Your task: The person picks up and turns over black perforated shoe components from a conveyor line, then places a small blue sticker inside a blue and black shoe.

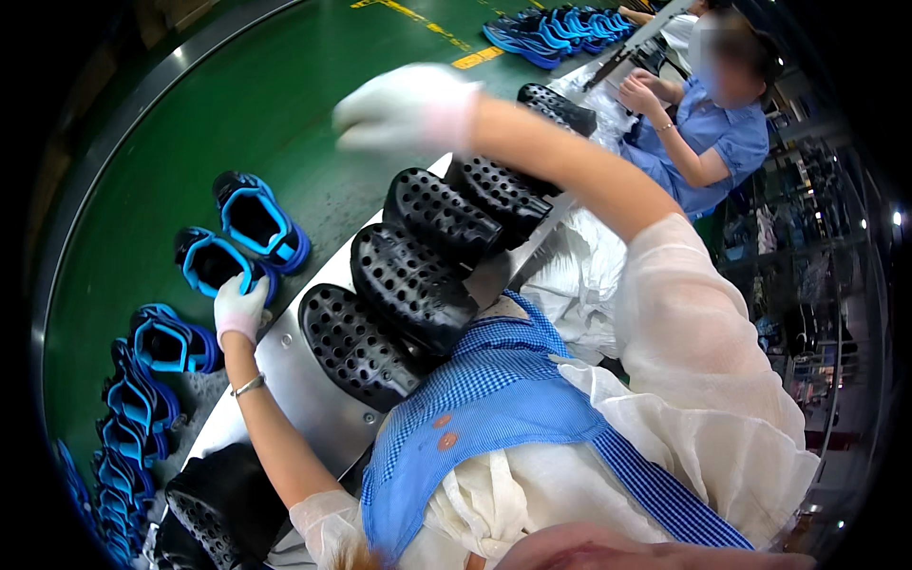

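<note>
My left hand (pixel 239 309), in a white glove, rests at the edge of the green conveyor belt (pixel 285 95), touching a blue and black shoe (pixel 217 262); whether it grips the shoe is unclear. A second blue shoe (pixel 261 220) lies just beyond. My right hand (pixel 404 109), also white-gloved and blurred, is raised above the belt with nothing visible in it. Several black perforated clogs (pixel 413 285) lie in a row on the metal shelf (pixel 285 370) between my arms.
More blue shoes (pixel 142 399) line the belt's near left edge, and others (pixel 556 28) lie far up the belt. A person in a blue shirt (pixel 708 133) works at the shelf further along. More black clogs (pixel 214 513) sit at lower left.
</note>
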`<state>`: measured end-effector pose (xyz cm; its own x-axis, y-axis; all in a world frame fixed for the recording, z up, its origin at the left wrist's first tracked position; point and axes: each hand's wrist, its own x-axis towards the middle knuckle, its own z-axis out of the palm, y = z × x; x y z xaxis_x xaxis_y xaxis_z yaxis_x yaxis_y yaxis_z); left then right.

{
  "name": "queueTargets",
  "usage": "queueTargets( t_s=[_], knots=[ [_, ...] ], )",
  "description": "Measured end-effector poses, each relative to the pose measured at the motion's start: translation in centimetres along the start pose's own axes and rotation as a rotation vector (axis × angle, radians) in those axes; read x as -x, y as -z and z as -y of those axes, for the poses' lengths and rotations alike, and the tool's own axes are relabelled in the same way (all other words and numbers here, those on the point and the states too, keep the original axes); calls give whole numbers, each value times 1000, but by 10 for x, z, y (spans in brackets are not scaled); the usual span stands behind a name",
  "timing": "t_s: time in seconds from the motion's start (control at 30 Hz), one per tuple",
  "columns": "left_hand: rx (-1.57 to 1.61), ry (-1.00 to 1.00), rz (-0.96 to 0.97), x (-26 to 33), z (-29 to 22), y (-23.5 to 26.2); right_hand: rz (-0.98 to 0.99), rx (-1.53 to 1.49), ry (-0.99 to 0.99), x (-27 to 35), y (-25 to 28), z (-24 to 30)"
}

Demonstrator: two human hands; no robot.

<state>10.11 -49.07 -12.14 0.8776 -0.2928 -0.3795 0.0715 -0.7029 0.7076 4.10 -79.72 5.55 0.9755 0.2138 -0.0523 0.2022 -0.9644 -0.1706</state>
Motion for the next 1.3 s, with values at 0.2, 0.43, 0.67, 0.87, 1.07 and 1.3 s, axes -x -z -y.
queueTargets(
  t_s=[0.2, 0.43, 0.67, 0.87, 1.07, 1.3],
  knots=[
    [-53, 2, -45, 2, 5, 1, -240, -2, -428, 139, 37, -133],
    [-197, -170, -164, -1, 22, 5, -196, -53, -623, 213, -9, -197],
    [-234, -220, -175, -7, 25, 8, -239, 46, -471, 213, -18, -212],
    [-220, -103, -140, -6, 29, 7, -168, 131, -407, 208, -17, -219],
    [-167, -28, -132, 7, 21, 10, -133, 110, -421, 204, -11, -211],
    [-235, -108, -160, 1, 31, 11, -167, 183, -271, 204, -15, -212]
  ],
)
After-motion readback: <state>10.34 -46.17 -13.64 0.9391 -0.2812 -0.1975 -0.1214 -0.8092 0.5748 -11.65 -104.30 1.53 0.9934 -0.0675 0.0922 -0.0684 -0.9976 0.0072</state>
